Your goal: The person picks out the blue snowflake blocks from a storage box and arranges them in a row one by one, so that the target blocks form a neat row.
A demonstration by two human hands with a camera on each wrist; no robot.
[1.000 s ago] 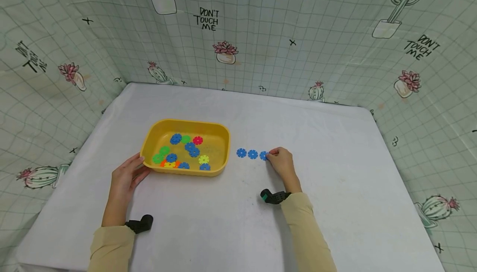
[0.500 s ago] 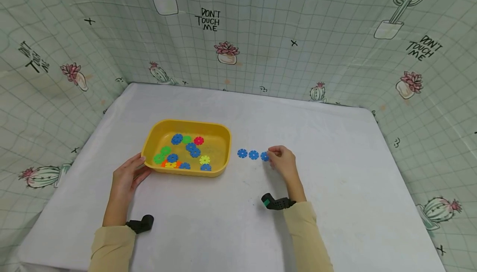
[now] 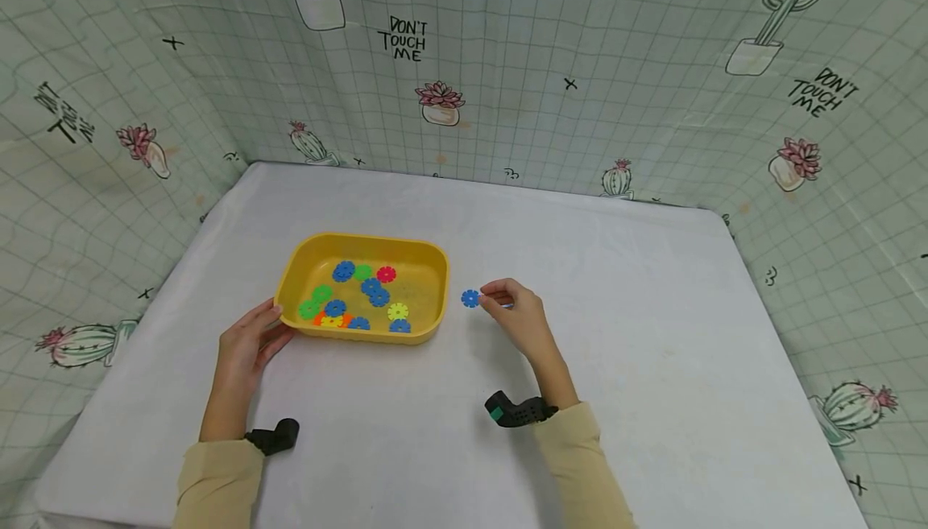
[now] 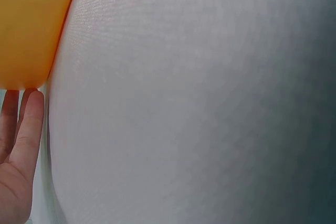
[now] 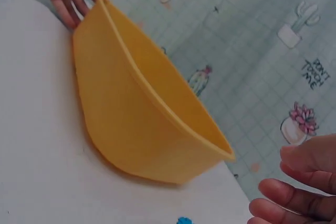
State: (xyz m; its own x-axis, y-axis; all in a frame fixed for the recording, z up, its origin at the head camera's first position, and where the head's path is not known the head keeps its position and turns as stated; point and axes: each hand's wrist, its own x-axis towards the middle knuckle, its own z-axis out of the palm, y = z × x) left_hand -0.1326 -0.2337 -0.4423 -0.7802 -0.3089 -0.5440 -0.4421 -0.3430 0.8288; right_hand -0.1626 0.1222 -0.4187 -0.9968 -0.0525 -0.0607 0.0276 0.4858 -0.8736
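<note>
In the head view, my left hand (image 3: 242,352) is at the near left corner of a yellow plastic basin (image 3: 433,320), its fingers touching the rim and outer wall. The left wrist view shows these fingers (image 4: 32,124) extended against the basin's side. My right hand (image 3: 518,320) hovers over a row of blue flower-shaped plastic pieces to the right of the basin. The left-end blue piece (image 3: 470,298) shows fully; the hand covers most of the others. The right wrist view shows relaxed right fingers (image 5: 286,198) with nothing between them.
Inside the basin lie several flower-shaped pieces, among them a red piece (image 3: 387,274), a yellow-green piece (image 3: 397,312) and a green piece (image 3: 322,294). A white cloth (image 3: 652,352) covers the table. Behind it hangs a cactus-print curtain (image 3: 507,46).
My right hand has let go of the right-end blue piece and moved left and up over the row. The left hand and basin have stayed in place.
</note>
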